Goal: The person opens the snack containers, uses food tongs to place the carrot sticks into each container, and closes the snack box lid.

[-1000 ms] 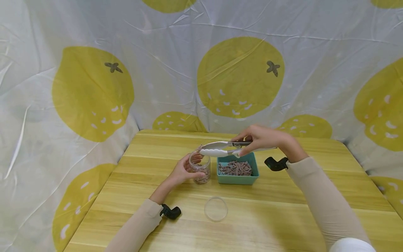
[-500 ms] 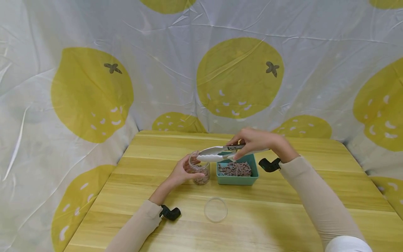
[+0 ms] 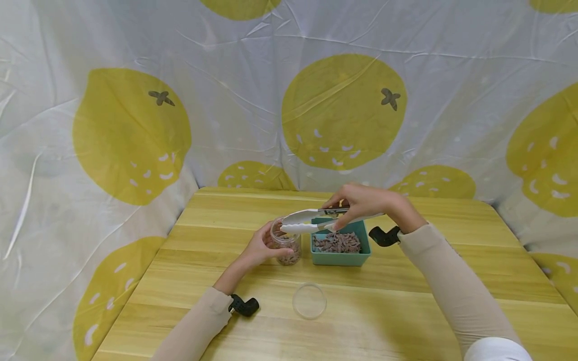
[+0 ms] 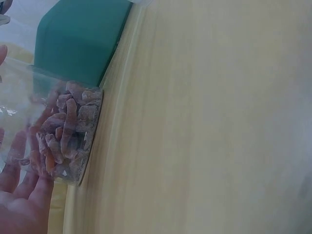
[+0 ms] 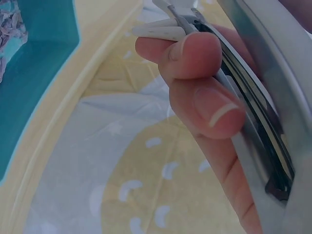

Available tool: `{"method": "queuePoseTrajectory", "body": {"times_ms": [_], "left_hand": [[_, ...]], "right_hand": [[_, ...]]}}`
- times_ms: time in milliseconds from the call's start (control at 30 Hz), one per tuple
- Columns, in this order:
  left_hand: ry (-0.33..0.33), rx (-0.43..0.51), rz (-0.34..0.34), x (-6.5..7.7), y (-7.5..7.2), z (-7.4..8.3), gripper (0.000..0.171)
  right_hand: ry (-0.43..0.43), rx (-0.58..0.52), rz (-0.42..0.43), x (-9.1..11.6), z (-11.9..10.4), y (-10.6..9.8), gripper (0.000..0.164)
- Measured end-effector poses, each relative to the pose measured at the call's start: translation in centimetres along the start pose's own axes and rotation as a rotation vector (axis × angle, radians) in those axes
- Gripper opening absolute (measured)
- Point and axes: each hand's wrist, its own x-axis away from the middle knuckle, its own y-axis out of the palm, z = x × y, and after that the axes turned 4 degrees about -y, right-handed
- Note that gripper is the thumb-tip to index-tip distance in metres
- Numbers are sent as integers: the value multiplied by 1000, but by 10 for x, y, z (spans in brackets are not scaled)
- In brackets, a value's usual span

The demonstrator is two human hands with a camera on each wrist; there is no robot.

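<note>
My left hand (image 3: pixel 258 246) grips a clear jar (image 3: pixel 289 256) standing upright on the table, thumb in front and fingers round the far side. Short brownish dried strips (image 4: pixel 68 126) fill its lower part in the left wrist view. Metal tongs with white scalloped tips (image 3: pixel 298 228) are held in my right hand (image 3: pixel 368 200), fingers above and thumb below. Their tips reach in at the jar's mouth, slightly apart, and no strip shows between them. Right of the jar, below the tongs, stands a teal rectangular container (image 3: pixel 340 258) holding more strips (image 3: pixel 338 242).
A round clear lid (image 3: pixel 294 302) lies on the wooden table (image 3: pixel 379 321), nearer the body than the jar. Behind the table hangs a pale curtain (image 3: pixel 244 110) with yellow lemon prints. Each wrist wears a black camera mount (image 3: pixel 244 305).
My right hand has moved the tongs left and down into the jar's mouth. A strip seen at their tips a second ago no longer shows there. The left hand and jar stay put.
</note>
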Motion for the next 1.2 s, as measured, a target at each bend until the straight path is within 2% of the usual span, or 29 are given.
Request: {"method": "queuePoseTrajectory", "body": {"times_ms": [200, 400, 833, 1033, 1200], "left_hand": [[3, 14, -10, 0, -1, 0, 81], [39, 28, -23, -2, 0, -2, 76], [46, 30, -37, -2, 0, 0, 76], [55, 27, -34, -2, 0, 0, 77], [62, 30, -43, -2, 0, 0, 77]], "right_hand": [[-9, -1, 13, 4, 4, 1, 54], [-1, -34, 40, 14, 10, 0, 60], [34, -146, 81, 54, 36, -2, 65], [48, -99, 92, 70, 49, -2, 66], [76, -62, 61, 75, 56, -1, 68]]}}
